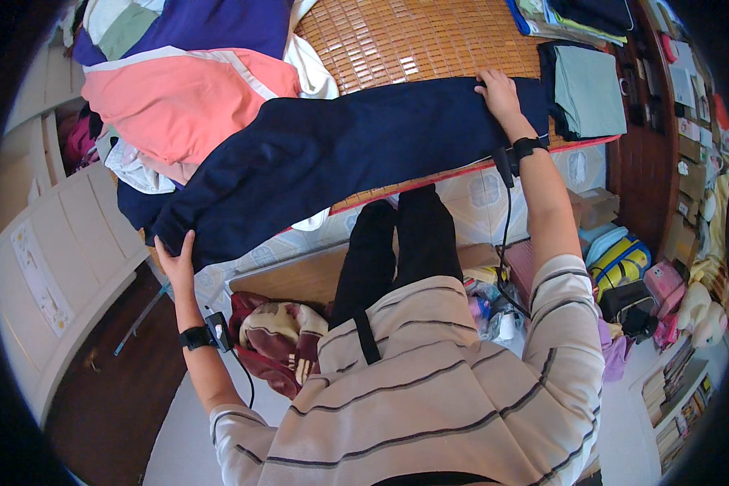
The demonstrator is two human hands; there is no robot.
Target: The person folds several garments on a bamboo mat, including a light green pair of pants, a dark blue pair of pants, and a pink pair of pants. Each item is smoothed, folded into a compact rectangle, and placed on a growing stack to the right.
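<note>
A pair of dark navy trousers (364, 133) lies lengthwise along the near edge of a bed with a bamboo mat (425, 36). At its left end, the waist part, my left hand (177, 258) touches the cloth with thumb and fingers apart; whether it pinches any fabric cannot be told. My right hand (498, 94) rests on the far edge of the cloth near the right end, fingers slightly bent. Folded clothes with a pale green piece (589, 91) on top lie just right of the trousers.
A loose heap with a coral garment (188, 103) and a purple garment (225, 27) lies at the back left. More folded clothes (571, 21) are at the back right. A cream cabinet (54, 267) stands left. Below the bed are a patterned blanket (273, 334) and a cardboard box (598, 206).
</note>
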